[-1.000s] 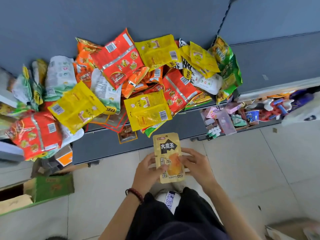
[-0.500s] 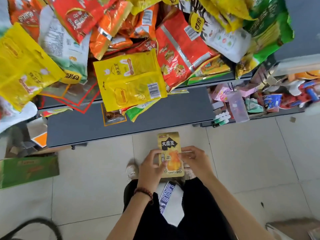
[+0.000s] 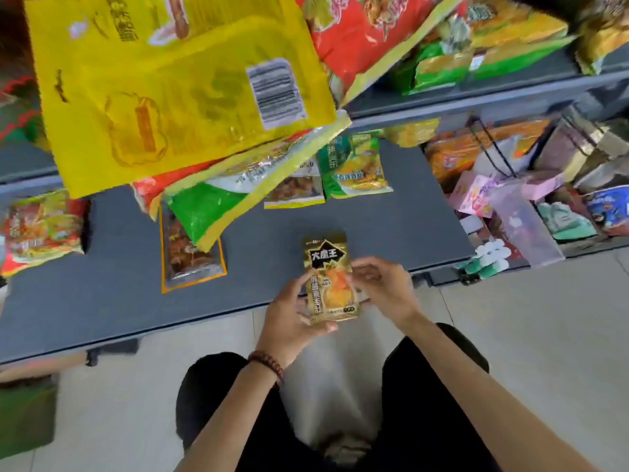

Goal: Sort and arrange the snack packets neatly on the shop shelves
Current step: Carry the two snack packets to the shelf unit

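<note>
I hold a small gold snack packet point(image 3: 328, 277) with black lettering upright in both hands, over the front edge of the low grey shelf point(image 3: 102, 301). My left hand point(image 3: 289, 318) grips its left edge and bottom; my right hand point(image 3: 383, 287) pinches its right edge. On that shelf lie a brown packet point(image 3: 190, 260), a green and yellow packet point(image 3: 355, 168) and a red and green packet point(image 3: 41, 226). A big yellow packet point(image 3: 177, 93) hangs over from the heap on the shelf above, with red point(image 3: 360, 32) and green point(image 3: 200, 212) packets beside it.
A neighbouring low shelf at right holds pink boxes point(image 3: 476, 195), a clear box point(image 3: 524, 226) and other small goods. A green carton point(image 3: 23, 417) sits on the tiled floor at lower left. My dark-trousered legs fill the bottom centre.
The view has dropped and come much closer to the shelves. The gold packet, still in both hands, now sits over the low shelf's front edge instead of above the floor.
</note>
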